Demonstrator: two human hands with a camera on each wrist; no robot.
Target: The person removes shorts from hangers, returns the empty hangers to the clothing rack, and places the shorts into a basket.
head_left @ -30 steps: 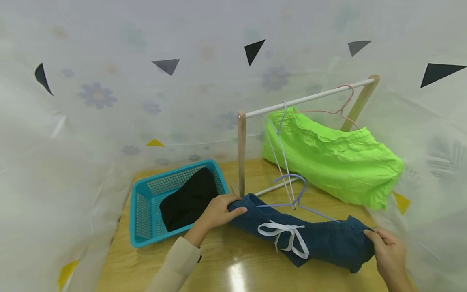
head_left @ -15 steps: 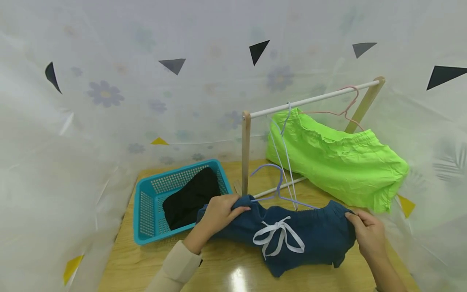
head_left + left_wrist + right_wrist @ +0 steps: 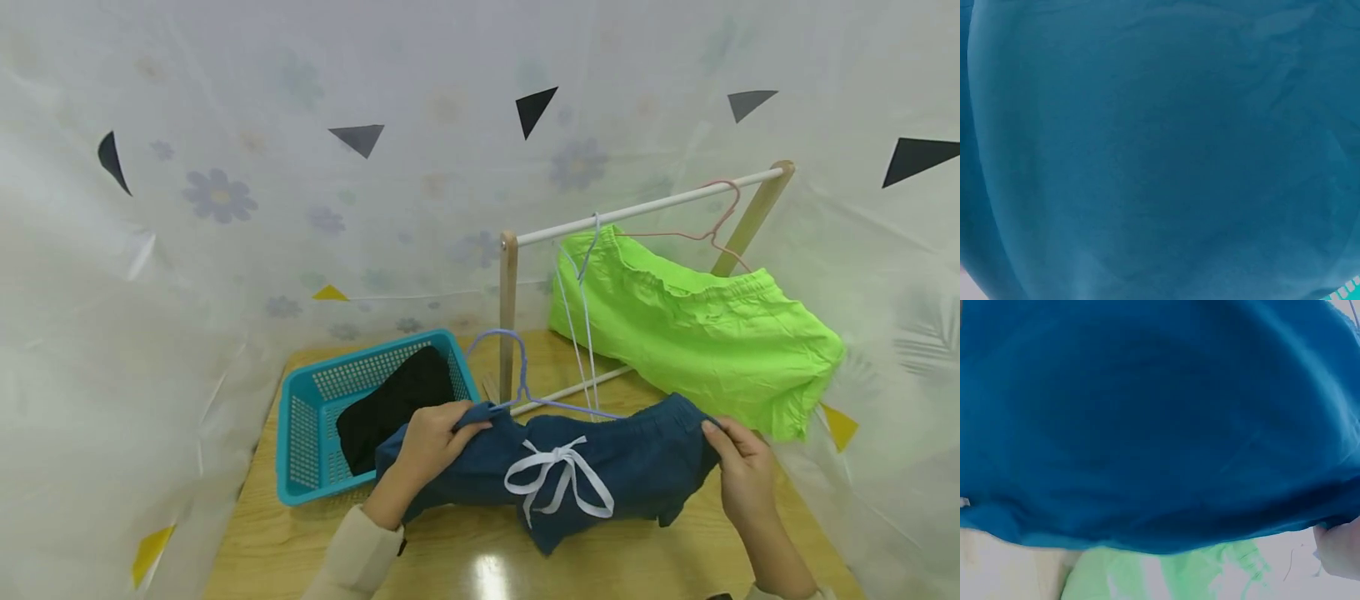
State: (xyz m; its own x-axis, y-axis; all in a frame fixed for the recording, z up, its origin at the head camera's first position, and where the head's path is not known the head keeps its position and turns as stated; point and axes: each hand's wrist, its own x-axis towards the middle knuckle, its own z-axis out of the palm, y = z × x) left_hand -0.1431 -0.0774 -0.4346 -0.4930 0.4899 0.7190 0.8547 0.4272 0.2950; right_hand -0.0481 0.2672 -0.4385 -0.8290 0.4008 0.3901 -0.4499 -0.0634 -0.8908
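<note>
Navy blue shorts (image 3: 630,467) with a white drawstring bow (image 3: 558,471) are stretched between my two hands above the table. A purple-blue hanger (image 3: 522,367) sits inside the waistband, its hook sticking up out of it. My left hand (image 3: 431,446) pinches the waistband's left end between thumb and fingers. At the right end, my right hand (image 3: 746,467) pinches the other side of the waistband. Blue cloth (image 3: 1160,150) fills almost all of the left wrist view. In the right wrist view the shorts cover most of the picture, with part of a hand (image 3: 1341,550) at the lower right.
A rack with a white bar (image 3: 652,207) stands behind the shorts. Bright green shorts (image 3: 697,333) hang there on a pink hanger (image 3: 716,229), beside a pale blue hanger (image 3: 585,283). Left of them, a turquoise basket (image 3: 300,442) on the wooden table (image 3: 255,550) holds black cloth (image 3: 393,408).
The navy shorts and their hanger have shifted left, the hook moving from before the pale hanger to left of the rack post. My right hand has moved left and slightly up.
</note>
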